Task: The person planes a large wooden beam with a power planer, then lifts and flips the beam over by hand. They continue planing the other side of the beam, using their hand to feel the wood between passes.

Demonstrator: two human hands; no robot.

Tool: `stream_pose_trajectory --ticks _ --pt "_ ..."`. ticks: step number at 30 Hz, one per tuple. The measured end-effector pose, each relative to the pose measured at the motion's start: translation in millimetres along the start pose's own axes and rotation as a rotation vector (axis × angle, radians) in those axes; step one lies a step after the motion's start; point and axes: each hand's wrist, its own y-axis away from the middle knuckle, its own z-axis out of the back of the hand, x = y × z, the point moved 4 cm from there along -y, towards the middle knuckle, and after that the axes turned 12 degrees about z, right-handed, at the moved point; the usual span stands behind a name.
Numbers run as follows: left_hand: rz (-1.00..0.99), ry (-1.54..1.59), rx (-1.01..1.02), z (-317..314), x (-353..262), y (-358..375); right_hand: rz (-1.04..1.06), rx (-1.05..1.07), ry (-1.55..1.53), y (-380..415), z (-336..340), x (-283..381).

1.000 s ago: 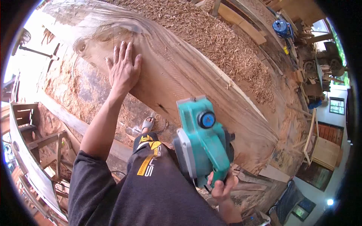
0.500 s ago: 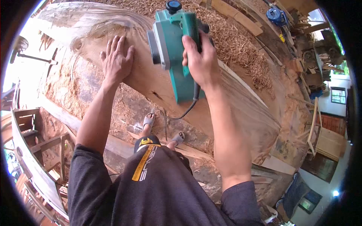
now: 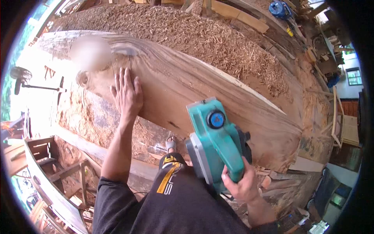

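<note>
A broad wooden slab (image 3: 175, 85) with dark wavy grain lies across the view. My left hand (image 3: 128, 95) rests flat on its left part, fingers spread and holding nothing. In my right hand (image 3: 243, 185) is the rear handle of a green electric planer (image 3: 212, 134) with a blue-topped front knob. The planer is close to my body, its front end overlapping the slab's near edge. Whether its sole touches the wood cannot be seen. My right palm is partly hidden behind the handle.
Wood shavings (image 3: 249, 58) are heaped along the slab's far side. A standing fan (image 3: 21, 76) is at the left, above a wooden frame (image 3: 58, 175). A blue power tool (image 3: 279, 9) lies at the far right. My sandalled foot (image 3: 170, 144) is below the slab's near edge.
My right hand has drawn the planer from over the far part of the slab back toward my body. My left hand stays flat on the wood. The view has shifted.
</note>
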Motion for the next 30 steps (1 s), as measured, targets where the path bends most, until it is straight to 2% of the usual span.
stream_pose_trajectory --ticks 4,7,9,11,12,14,18,20,23,27,30 --pt "-0.013 -0.024 0.016 2.9 -2.1 -0.7 0.180 -0.051 0.160 -92.9 -18.0 41.6" --pt "-0.031 -0.011 -0.004 5.4 -3.4 -4.8 0.578 -0.185 0.096 -189.8 -38.8 55.8" --pt "-0.065 -0.002 -0.005 7.2 -3.8 -2.3 0.421 -0.069 0.174 -254.4 -46.5 78.0" --pt "-0.064 -0.018 0.006 7.5 -1.7 -0.9 0.504 -0.105 0.027 -309.8 -58.1 75.4" --pt "-0.066 -0.022 0.005 7.7 -2.8 -3.2 0.419 -0.082 -0.181 -309.2 -61.6 81.9" --pt "-0.083 -0.009 0.013 7.5 -1.6 -4.2 0.322 -0.026 -0.317 -299.1 -63.8 77.3" --pt "-0.077 0.058 0.092 24.8 5.3 -26.5 0.215 -0.045 -0.335 -190.9 -58.1 54.5" --pt "-0.042 0.022 0.034 20.9 11.7 -38.0 0.105 0.009 -0.197 -118.8 -50.7 34.0" --pt "-0.025 0.052 0.061 11.5 12.2 -39.7 0.171 0.003 -0.178 -25.3 -45.3 2.0" --pt "-0.026 0.073 0.071 8.5 18.5 -40.8 0.092 0.024 -0.102 -33.7 -44.8 8.1" --pt "-0.030 0.029 0.056 7.9 17.5 -43.0 0.149 -0.034 -0.030 -101.5 -51.6 41.9"
